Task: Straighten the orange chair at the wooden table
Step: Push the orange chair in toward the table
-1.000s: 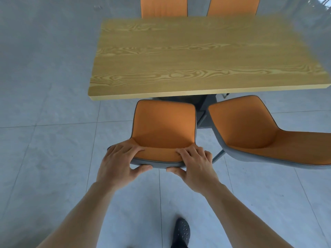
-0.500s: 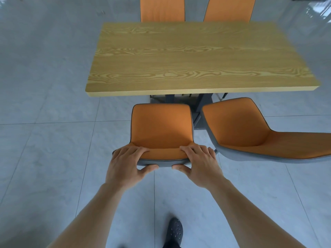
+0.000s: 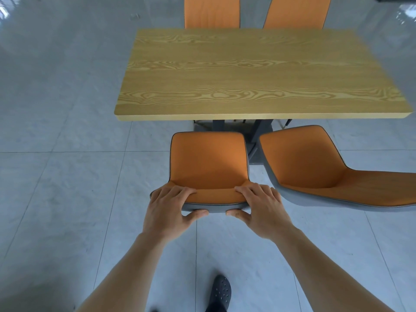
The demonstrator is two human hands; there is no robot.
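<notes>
Chair [image 3: 208, 163] now sits squarer to the table [image 3: 258, 70] than a second ago, your left hand [image 3: 167, 212] and right hand [image 3: 262, 210] fingers clamped on its backrest, so straightening looks nearly finished.

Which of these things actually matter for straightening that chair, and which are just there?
Part of the job:
- held orange chair
- left hand and right hand, both gripping its backrest top
- wooden table

Just there:
- turned neighbouring chair
- two far chairs
- dark shoe
- tiled floor
</notes>
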